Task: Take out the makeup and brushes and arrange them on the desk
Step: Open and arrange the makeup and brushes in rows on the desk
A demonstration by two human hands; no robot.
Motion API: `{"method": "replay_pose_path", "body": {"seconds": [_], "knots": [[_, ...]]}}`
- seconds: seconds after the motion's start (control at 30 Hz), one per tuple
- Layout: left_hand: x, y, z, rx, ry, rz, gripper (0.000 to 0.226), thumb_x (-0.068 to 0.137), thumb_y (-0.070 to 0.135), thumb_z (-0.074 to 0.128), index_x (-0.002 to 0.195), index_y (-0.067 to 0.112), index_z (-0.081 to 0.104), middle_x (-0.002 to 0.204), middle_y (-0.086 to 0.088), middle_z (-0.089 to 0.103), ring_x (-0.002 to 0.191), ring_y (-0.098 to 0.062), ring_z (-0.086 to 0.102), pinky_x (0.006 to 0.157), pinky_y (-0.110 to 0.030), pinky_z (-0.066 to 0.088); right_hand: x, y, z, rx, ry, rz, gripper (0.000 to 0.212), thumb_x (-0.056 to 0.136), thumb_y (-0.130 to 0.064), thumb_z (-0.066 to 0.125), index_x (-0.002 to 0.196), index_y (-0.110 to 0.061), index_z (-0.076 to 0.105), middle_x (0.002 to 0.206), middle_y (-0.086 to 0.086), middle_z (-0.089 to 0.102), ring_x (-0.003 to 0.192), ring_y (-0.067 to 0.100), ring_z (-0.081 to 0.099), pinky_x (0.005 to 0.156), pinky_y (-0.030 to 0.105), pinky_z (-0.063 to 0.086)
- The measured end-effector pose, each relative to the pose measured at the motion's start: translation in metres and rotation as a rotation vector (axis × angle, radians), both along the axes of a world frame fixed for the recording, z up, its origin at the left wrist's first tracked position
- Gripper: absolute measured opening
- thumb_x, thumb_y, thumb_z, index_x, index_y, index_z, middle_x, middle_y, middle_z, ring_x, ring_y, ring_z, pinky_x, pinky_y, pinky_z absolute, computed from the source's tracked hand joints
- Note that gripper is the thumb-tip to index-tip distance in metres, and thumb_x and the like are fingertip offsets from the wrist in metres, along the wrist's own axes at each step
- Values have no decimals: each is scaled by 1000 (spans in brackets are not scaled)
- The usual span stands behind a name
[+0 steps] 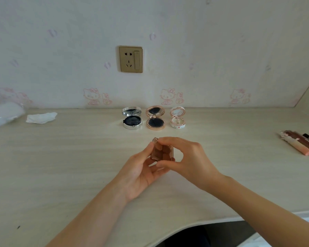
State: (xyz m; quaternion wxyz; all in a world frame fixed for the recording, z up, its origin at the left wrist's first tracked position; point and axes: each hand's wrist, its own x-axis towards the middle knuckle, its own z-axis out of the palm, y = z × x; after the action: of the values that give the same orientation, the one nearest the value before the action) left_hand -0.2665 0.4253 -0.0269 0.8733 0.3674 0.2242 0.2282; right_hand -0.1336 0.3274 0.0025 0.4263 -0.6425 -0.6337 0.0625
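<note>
While both hands meet above the middle of the pale worktop (61,166), they hold a small brown translucent eyeshadow palette (162,151) between them, lifted off the surface. The left hand (141,173) cradles it from below and from its left side, fingers curled under the case. The right hand (184,157) pinches it from the other side, forefinger on the far top corner and thumb at the near lower edge. Beyond the fingers, near the wall, three open compacts stand in a row, lids raised: a silver compact (132,118) to the left, a rose-gold compact (155,118) in the middle, and a small white floral compact (177,117) to the right. Well off to the right of the fingers, at the frame edge, lies a cluster of tubes and brushes (300,142), one with a peach-coloured body. Far to the left of the fingers lie a crumpled white tissue (41,118) and, further out, a clear plastic bag (4,114)
</note>
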Motion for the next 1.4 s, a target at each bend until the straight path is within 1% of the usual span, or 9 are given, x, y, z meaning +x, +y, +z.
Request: {"method": "replay_pose_path", "body": {"seconds": [0.23,0.43,0.57,0.73,0.9,1.07,1.17,1.27,1.4], "knots": [[1,3,-2,3,-6,22,37,76,36,68,96,5,75,94,-14,71,90,-31,69,76,-38,56,11,0,9,-60,-13,2,43,77,-34,77,118,-31,66,97,-40,59,102,-21,53,86,-2,33],[0,3,-3,33,-31,17,37,84,31,63,102,-1,72,106,-23,68,104,-43,63,80,-42,56,19,4,13,27,0,-49,17,91,-30,63,106,-31,71,97,-28,69,95,-9,63,84,8,45],[0,2,-3,71,-13,25,35,90,28,58,102,-2,71,110,-27,66,101,-44,65,76,-39,57,23,10,8,20,0,-47,23,92,-13,60,111,-22,69,95,-18,71,92,-5,65,83,8,48],[-2,5,-1,422,240,189,22,90,18,63,105,3,70,89,-14,74,79,-30,73,60,-30,57,30,24,7,-48,-32,-60,19,92,-9,59,105,-15,71,82,-18,68,81,-9,64,75,5,47],[-7,15,-7,627,392,375,26,83,3,70,108,7,65,75,-11,73,66,-27,72,62,-32,60,36,36,-2,-92,-90,-51,17,91,-8,61,103,-12,72,82,-13,69,78,-13,62,78,6,47],[-9,16,-15,1183,574,422,23,77,15,77,98,23,72,84,13,70,76,-1,64,68,-10,47,39,40,-10,-120,-117,-66,17,92,-8,59,103,-11,72,84,-6,72,72,-13,60,74,3,45],[-8,14,-17,1401,555,340,24,74,19,80,96,28,74,92,15,68,89,-2,59,77,-14,45,38,41,-11,-141,-133,-69,20,92,-6,57,105,-10,71,88,-2,74,72,-1,64,75,12,50],[-8,14,-18,1477,561,274,28,70,25,83,94,35,74,94,21,64,97,0,55,87,-13,40,36,42,-11,-168,-160,-78,21,93,-9,56,107,-12,71,91,-2,74,82,6,67,81,26,52],[-8,13,-20,1484,592,265,28,65,25,85,92,27,75,94,22,61,96,0,58,86,0,33,31,42,-12,-187,-189,-71,22,94,-11,54,108,-14,70,95,-3,74,90,9,68,83,31,52]]}}
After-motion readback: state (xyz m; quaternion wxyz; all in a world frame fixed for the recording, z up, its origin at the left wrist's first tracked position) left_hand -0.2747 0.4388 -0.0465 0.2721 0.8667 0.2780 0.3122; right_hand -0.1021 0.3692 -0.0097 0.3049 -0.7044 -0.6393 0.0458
